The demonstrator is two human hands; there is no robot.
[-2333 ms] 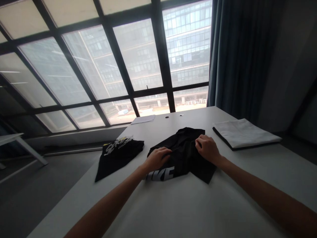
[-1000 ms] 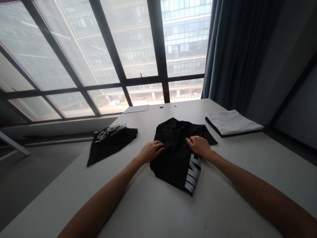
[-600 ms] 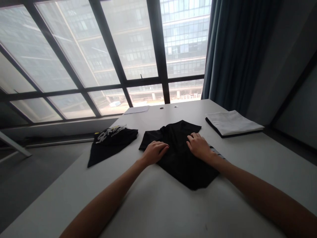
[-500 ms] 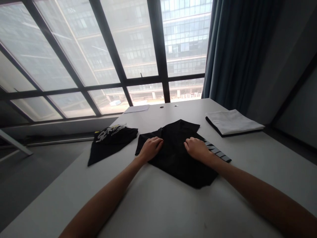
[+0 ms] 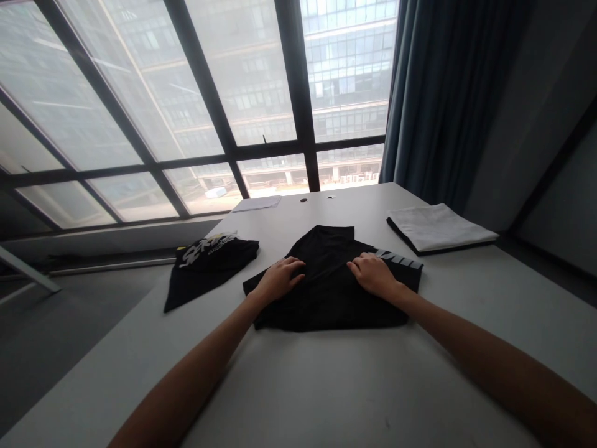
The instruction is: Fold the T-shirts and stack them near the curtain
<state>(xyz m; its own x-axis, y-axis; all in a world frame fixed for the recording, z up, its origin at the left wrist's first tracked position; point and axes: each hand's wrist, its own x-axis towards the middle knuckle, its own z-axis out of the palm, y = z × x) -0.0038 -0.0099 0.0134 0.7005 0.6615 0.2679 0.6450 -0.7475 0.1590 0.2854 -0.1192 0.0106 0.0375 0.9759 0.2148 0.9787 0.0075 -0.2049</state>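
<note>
Printed dark cloth lies left, folded white cloth right, both apart from the central black garment. Left hand and right hand rest on it, fingers loosely spread. The white surface bears papers at its far end; window beyond, blue curtain right.

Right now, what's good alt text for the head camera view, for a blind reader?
A person's left hand and right hand rest on a black garment with a gray print, on a white table. A second black garment lies to the left, a white cloth to the right.
</note>
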